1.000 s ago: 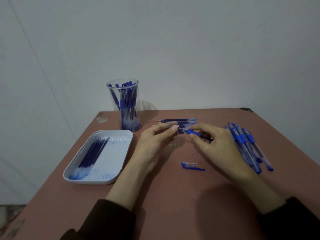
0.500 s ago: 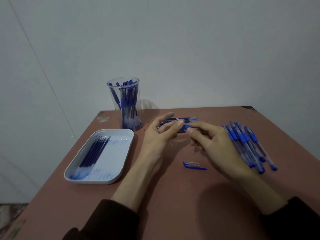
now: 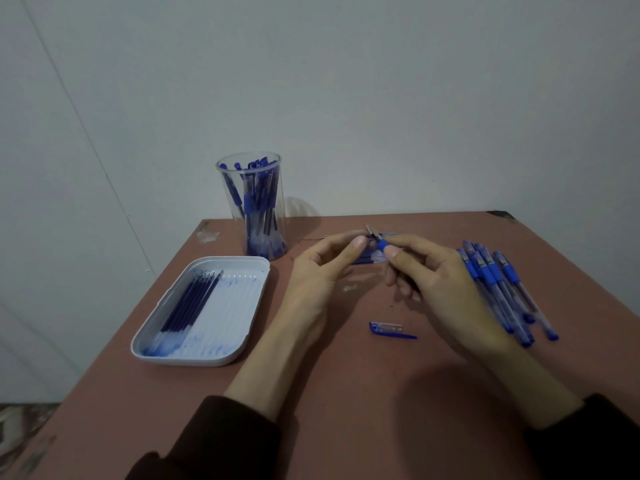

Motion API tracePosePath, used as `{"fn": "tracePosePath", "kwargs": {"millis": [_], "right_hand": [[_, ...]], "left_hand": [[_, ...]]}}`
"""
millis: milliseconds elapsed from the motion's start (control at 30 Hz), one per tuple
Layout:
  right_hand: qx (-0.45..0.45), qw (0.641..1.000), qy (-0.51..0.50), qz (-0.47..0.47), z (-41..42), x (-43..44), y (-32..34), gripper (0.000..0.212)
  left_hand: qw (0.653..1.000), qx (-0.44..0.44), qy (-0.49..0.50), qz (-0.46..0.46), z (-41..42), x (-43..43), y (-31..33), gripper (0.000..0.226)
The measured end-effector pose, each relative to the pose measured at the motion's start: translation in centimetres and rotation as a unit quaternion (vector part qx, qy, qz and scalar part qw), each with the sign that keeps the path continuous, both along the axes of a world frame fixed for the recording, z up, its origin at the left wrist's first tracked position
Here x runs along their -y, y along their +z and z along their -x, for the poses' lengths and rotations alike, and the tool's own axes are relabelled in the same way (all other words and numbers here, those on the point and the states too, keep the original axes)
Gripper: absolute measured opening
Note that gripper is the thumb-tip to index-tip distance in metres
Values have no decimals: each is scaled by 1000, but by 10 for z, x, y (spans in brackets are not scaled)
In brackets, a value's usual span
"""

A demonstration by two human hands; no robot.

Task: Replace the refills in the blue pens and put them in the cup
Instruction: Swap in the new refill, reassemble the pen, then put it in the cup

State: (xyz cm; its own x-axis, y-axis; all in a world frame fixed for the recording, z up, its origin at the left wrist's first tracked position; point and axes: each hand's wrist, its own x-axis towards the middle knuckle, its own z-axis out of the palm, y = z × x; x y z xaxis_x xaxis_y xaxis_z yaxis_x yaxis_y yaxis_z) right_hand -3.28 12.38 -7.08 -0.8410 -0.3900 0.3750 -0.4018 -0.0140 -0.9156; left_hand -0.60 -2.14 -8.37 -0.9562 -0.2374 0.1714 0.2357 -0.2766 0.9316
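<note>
Our right hand pinches the blue pen by its rubber grip above the table. Our left hand curls at the metal tip, contact unclear. We judge the pen light and slick, best held at the grip.

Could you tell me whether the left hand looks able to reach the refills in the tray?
Probably yes: the refills lie uncovered in the open tray just left of the left hand, nothing between them, though its fingers are busy at the pen the right hand holds.
</note>
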Motion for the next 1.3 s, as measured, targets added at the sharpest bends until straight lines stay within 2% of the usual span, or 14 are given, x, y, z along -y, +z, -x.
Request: {"fn": "tracePosePath", "kwargs": {"millis": [133, 233, 367, 500, 667, 733, 867, 933, 967, 1033, 1100, 1133, 1200, 1300], "right_hand": [[-25, 998, -36, -34, 1, 1, -3, 15], [-16, 999, -12, -45, -1, 3, -3, 16], [97, 993, 70, -7, -1, 1, 1, 17], [206, 967, 147, 15, 0, -4, 6, 31], [276, 935, 217, 50, 0, -8, 7, 26], [275, 935, 217, 51, 1, -9, 7, 26], [232, 960, 148, 49, 4, -7, 6, 21], [223, 965, 103, 90, 7, -7, 6, 19], [223, 966, 80, 107, 8, -8, 6, 19], [224, 966, 40, 125, 10, -10, 6, 19], [210, 971, 4, 115, 14, -11, 5, 16], [186, 977, -22, 99, 15, -12, 5, 14], [48, 993, -105, -4, 18, -14, 0, 14], [-173, 953, -186, -165, 17, -15, -8, 14]], "left_hand": [[999, 1, -16, 36, -3, -2, 1, 36], [999, -14, 5, 41, -4, -4, 1, 30], [999, -32, -25, 15, -5, -4, 1, 34], [994, -34, -90, -52, -10, -8, 8, 19], [989, -40, -134, -54, -13, -7, 10, 21], [987, -38, -147, -46, -14, -9, 12, 28], [990, -3, -140, -28, -8, -11, 3, 31], [986, 23, -105, 129, -4, -7, -5, 43], [967, 30, -93, 234, -4, -4, -7, 52], [904, 25, -97, 415, -5, -1, -10, 56], [821, 17, -94, 563, -9, -1, -9, 48], [798, 10, -90, 596, -10, -1, -8, 40], [809, -5, -72, 583, -11, 1, -8, 24], [884, 9, 24, 467, -5, 7, -6, 10]]}}
